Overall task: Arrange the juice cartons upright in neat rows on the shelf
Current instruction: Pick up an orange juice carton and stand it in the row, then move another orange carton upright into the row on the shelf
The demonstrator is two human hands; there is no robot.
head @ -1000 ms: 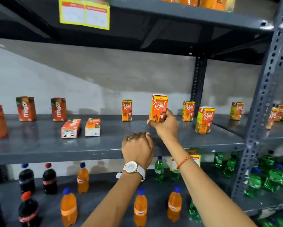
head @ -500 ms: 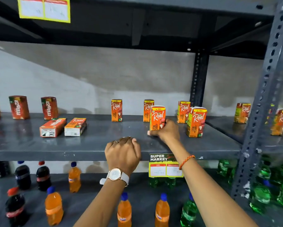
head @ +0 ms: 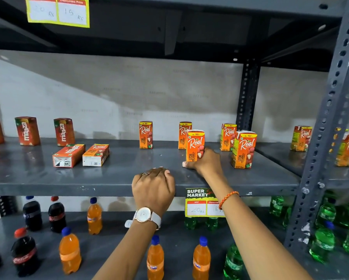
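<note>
Juice cartons stand mostly upright along the shelf (head: 129,174) at mid-frame; the right hand (head: 205,161) grips one Real carton (head: 195,145) standing just right of centre, the left hand (head: 153,187) rests curled on the shelf edge holding nothing. Two cartons (head: 80,155) at centre-left lie flat, judged left to do.

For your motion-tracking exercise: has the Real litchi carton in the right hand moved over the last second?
Yes. The Real litchi carton held by the right hand has come down from above the shelf to stand on it.
</note>
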